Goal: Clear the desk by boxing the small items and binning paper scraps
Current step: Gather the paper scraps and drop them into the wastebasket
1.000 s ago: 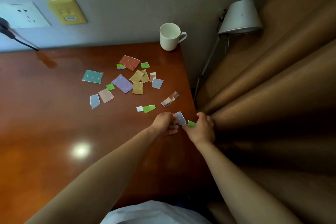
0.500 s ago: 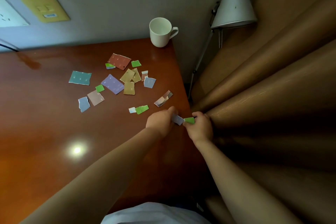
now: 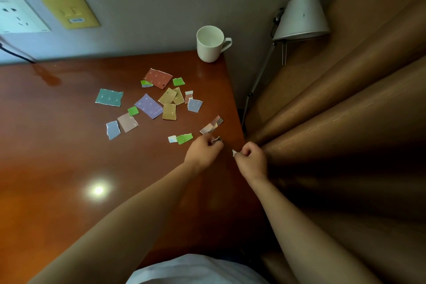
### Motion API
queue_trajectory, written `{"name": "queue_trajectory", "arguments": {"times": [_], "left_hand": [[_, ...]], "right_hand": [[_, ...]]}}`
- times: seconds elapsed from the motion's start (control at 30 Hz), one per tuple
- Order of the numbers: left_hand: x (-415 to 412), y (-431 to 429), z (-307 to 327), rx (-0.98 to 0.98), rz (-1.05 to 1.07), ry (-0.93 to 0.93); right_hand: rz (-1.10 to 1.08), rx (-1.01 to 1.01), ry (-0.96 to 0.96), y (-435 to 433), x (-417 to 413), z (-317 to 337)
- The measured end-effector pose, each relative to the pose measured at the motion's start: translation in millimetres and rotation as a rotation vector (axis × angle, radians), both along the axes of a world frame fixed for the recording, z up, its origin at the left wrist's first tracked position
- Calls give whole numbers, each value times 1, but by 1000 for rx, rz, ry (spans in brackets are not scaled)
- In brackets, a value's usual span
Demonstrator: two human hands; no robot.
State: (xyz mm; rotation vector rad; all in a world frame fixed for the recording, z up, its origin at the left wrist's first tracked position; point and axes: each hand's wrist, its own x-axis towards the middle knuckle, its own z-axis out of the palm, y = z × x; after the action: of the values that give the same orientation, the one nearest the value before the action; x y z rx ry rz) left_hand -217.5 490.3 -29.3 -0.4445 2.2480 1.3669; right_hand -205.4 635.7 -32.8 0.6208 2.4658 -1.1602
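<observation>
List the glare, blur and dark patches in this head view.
Head view: a bright reflection glares on the desk; the left hand and the scrap it pinches are motion-blurred; the curtain falls into deep shadow lower down; wide-angle distortion stretches the forearms.

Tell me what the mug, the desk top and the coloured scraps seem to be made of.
The mug: probably glazed ceramic, being white and smooth with a soft sheen. The desk top: reddish-brown wood or veneer under glossy lacquer; it mirrors a light. The scraps: thin matte paper, judging by their ragged white torn edges.
</observation>
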Motion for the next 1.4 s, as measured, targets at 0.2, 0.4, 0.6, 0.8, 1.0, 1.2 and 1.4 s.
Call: {"name": "queue_trajectory", "arguments": {"times": [0.2, 0.4, 0.6, 0.8, 1.0, 1.2, 1.4], "left_hand": [[3, 0, 15, 626, 399, -351], [3, 3, 14, 632, 482, -361], [2, 6, 6, 539, 441, -297], [-2, 7, 5, 496, 445, -310], [-4, 4, 2, 459, 442, -316], [-5, 4, -1, 471, 436, -324], [-2, 1, 1, 546, 465, -305]], "right_hand": [[-130, -182, -13, -4, -1, 0], [-232, -167, -47, 3, 2, 0], [-131, -50, 33, 4, 1, -1], [-38, 166, -58, 4, -1, 1], [-57, 161, -86, 5, -5, -3], [-53, 211, 18, 10, -5, -3], [-78, 28, 31, -5, -8, 1]]}}
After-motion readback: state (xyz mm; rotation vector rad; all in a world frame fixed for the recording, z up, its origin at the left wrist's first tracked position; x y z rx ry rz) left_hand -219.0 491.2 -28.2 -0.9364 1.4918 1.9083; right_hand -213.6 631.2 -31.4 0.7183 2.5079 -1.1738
